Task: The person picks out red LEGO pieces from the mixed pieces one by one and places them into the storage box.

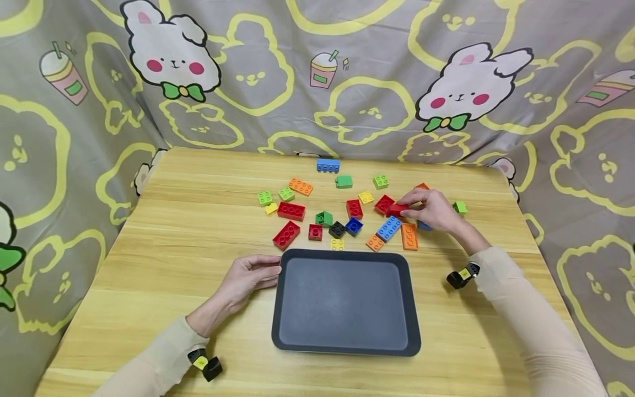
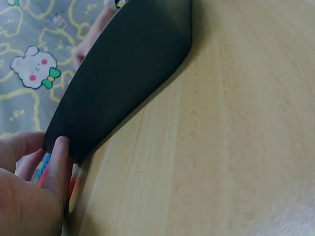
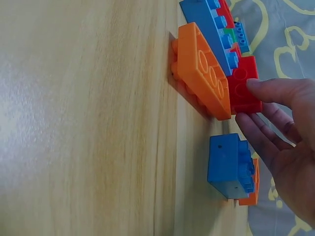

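The dark grey rectangular tray lies on the table in front of the person. Beside its far left corner is the left hand, fingertips touching the outside of the rim. From the left wrist view, thumb and fingers meet the tray's outer wall. At the right of the scattered toy bricks, the right hand pinches a red toy brick between thumb and fingers. An orange brick and a long blue brick lie close to it. Another blue brick is partly under the right hand in the head view.
Several bricks spread beyond the tray, among them red, black, green and yellow ones. A blue brick stands near the table's back edge. Patterned curtain hangs behind and at both sides.
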The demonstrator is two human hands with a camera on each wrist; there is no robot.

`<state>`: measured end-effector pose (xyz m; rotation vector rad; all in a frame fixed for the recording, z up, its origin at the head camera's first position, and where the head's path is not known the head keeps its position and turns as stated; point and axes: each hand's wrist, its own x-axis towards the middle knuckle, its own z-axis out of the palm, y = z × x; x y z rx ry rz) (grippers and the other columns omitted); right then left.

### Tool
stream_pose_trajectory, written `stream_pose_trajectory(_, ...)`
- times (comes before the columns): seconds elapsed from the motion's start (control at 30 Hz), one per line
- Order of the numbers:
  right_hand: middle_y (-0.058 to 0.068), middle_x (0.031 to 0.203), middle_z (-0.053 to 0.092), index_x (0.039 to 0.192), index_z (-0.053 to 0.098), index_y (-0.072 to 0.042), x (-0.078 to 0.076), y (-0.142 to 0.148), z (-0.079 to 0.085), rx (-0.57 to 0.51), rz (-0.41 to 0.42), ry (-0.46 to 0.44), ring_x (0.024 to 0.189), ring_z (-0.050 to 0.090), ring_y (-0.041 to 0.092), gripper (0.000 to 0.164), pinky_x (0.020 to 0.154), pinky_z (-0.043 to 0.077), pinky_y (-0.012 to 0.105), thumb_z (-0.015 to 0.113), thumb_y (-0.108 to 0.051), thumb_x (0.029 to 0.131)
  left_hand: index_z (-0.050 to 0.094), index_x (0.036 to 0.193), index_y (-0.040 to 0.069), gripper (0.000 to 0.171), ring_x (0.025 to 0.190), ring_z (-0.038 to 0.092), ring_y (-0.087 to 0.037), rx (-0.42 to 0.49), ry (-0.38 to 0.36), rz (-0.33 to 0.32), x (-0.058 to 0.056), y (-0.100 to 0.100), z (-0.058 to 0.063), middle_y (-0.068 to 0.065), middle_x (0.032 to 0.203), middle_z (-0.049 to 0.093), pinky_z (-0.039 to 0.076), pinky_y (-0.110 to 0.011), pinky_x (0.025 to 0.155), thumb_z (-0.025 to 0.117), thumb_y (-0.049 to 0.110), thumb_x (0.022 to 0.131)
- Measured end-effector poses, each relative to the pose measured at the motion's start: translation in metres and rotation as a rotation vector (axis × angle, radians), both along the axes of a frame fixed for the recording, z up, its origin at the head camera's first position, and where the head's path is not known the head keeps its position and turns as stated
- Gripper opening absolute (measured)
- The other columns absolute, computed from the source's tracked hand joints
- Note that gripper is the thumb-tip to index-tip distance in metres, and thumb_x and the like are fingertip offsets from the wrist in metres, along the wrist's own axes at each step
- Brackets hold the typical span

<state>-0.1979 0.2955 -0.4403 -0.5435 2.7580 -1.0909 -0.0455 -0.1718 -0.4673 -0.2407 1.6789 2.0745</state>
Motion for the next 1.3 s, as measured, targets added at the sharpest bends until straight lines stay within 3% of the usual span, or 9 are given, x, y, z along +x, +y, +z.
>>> stream_pose_trajectory(0.2, 0.019, 0.120, 0.075, 0.117, 0.080, -0.004, 0.003, 0.004, 0.004, -0.022, -0.017, -0.011, 0.099, 0.062, 0.001, 0.024, 0.077, 0.054, 0.006, 0.080, -0.010, 0.094, 0.066, 0.133, -0.009, 0.036, 0.094, 0.078, -0.007, 0.004, -0.002, 0.003, 0.001, -0.001, 0.001, 0.003, 0.105, 0.081, 0.066, -0.025, 0.088, 0.068, -0.004, 0.098)
stream_pose_trajectory(0.3, 0.019, 0.122, 0.074, 0.118, 0.080, -0.004, 0.006, 0.006, 0.005, -0.050, -0.022, -0.028, 0.097, 0.061, -0.005, 0.025, 0.076, 0.055, 0.006, 0.080, -0.011, 0.094, 0.069, 0.131, -0.006, 0.033, 0.094, 0.078, -0.007, 0.003, -0.002, 0.003, 0.001, -0.001, 0.002, 0.003, 0.106, 0.081, 0.066, -0.025, 0.088, 0.068, -0.004, 0.098)
stream_pose_trajectory(0.67, 0.021, 0.120, 0.072, 0.118, 0.079, 0.000, 0.015, 0.005, 0.017, -0.157, -0.060, -0.045, 0.094, 0.064, -0.005, 0.029, 0.077, 0.059, 0.008, 0.082, -0.011, 0.092, 0.072, 0.128, -0.002, 0.031, 0.093, 0.078, -0.007, 0.000, -0.009, 0.011, 0.001, 0.000, 0.002, 0.002, 0.106, 0.081, 0.066, -0.025, 0.088, 0.068, -0.004, 0.098)
stream_pose_trajectory(0.9, -0.005, 0.108, 0.071, 0.116, 0.079, 0.001, 0.022, -0.001, 0.028, -0.214, -0.069, -0.048, 0.091, 0.069, 0.001, 0.028, 0.074, 0.062, 0.014, 0.083, -0.008, 0.090, 0.067, 0.133, -0.007, 0.035, 0.094, 0.078, -0.007, -0.017, -0.012, 0.010, 0.000, 0.000, 0.003, 0.002, 0.107, 0.081, 0.066, -0.025, 0.088, 0.069, -0.003, 0.098)
stream_pose_trajectory(1.0, -0.010, 0.109, 0.072, 0.117, 0.079, 0.000, 0.027, -0.007, 0.035, -0.239, -0.034, -0.053, 0.091, 0.071, 0.002, 0.028, 0.073, 0.062, 0.015, 0.083, -0.008, 0.090, 0.065, 0.135, -0.009, 0.037, 0.094, 0.078, -0.007, -0.016, -0.009, 0.007, 0.000, 0.000, 0.004, 0.002, 0.107, 0.081, 0.066, -0.025, 0.088, 0.069, -0.003, 0.098)
stream_pose_trajectory(1.2, -0.008, 0.108, 0.075, 0.115, 0.080, 0.000, 0.035, -0.021, 0.042, -0.284, 0.087, -0.021, 0.095, 0.067, 0.003, 0.026, 0.067, 0.059, 0.015, 0.082, -0.002, 0.089, 0.064, 0.135, -0.011, 0.038, 0.094, 0.078, -0.007, -0.013, -0.006, 0.006, 0.000, 0.000, 0.004, 0.002, 0.107, 0.081, 0.066, -0.026, 0.089, 0.069, -0.003, 0.098)
stream_pose_trajectory(1.3, -0.009, 0.105, 0.074, 0.113, 0.079, 0.003, 0.041, -0.027, 0.043, -0.326, 0.124, -0.032, 0.095, 0.067, 0.003, 0.025, 0.072, 0.062, 0.015, 0.081, 0.003, 0.088, 0.063, 0.136, -0.011, 0.038, 0.094, 0.078, -0.007, -0.015, -0.007, 0.005, 0.000, 0.001, 0.004, 0.002, 0.107, 0.081, 0.066, -0.026, 0.089, 0.068, -0.003, 0.098)
